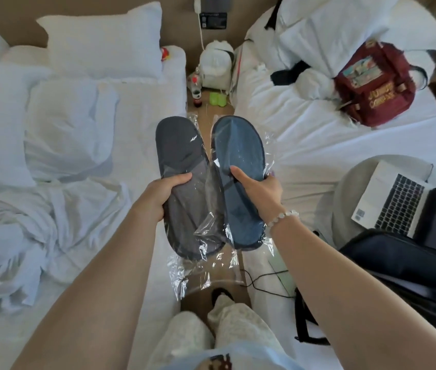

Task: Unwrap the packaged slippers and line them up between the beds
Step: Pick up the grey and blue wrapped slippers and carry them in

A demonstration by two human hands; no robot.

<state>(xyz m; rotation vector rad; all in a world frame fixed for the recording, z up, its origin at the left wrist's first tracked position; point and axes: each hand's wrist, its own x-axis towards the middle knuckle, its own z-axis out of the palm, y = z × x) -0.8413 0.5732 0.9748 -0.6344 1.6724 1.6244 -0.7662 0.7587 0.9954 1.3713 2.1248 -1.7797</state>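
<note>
Two packs of slippers in clear plastic wrap are held up over the gap between the beds. My left hand [161, 193] grips the grey slipper pack [182, 166] at its middle, thumb on top. My right hand [258, 190] grips the blue slipper pack [238, 156] the same way, and a bead bracelet sits on that wrist. The two packs touch and overlap near their lower ends. Loose clear wrap [206, 271] hangs below them.
The brown floor strip [206, 113] runs between the left bed [137, 124] and the right bed [318, 145]. At its far end stand a white bag [215, 65], a bottle [197, 94] and green items [218, 98]. On the right lie a red backpack [374, 84], a laptop [398, 198], a dark bag [398, 263] and a cable [262, 281].
</note>
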